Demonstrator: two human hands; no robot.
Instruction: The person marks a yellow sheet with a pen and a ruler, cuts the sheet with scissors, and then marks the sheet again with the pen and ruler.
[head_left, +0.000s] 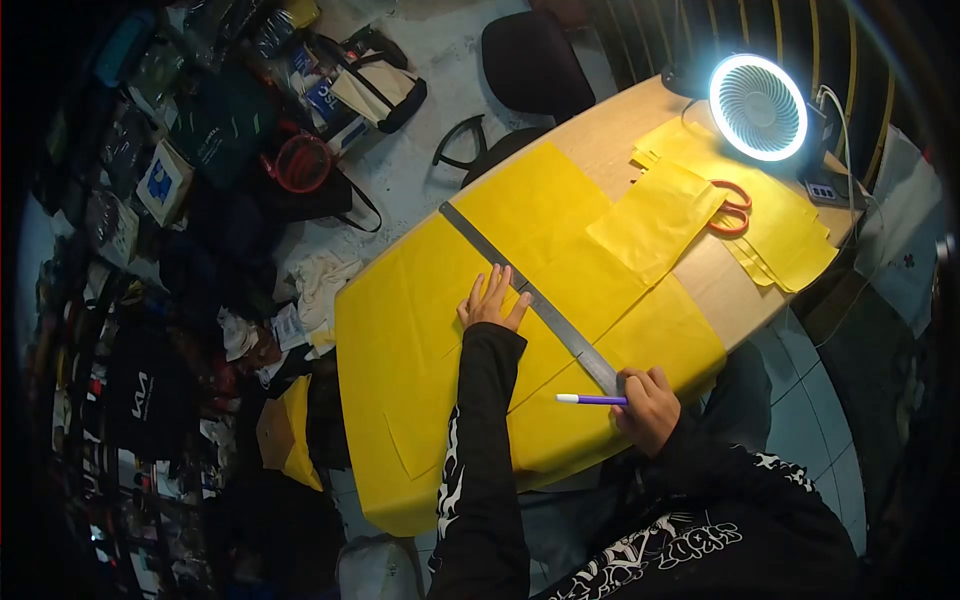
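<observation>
A large yellow fabric sheet (420, 330) covers most of the wooden table (715, 275). Across it lies a long grey metal ruler (530, 295), running diagonally. My left hand (492, 300) lies flat with fingers spread, pressing on the ruler near its middle. My right hand (648, 405) sits at the ruler's near end and holds a purple marker pen (590, 399) whose white tip points left over the fabric. Both arms wear black sleeves with white print.
Smaller yellow fabric pieces (655, 220) lie further up the table, with orange-handled scissors (733, 212) on them. A lit round ring lamp (758, 107) stands at the far corner. A dark chair (530, 65) and several bags (370, 85) crowd the floor to the left.
</observation>
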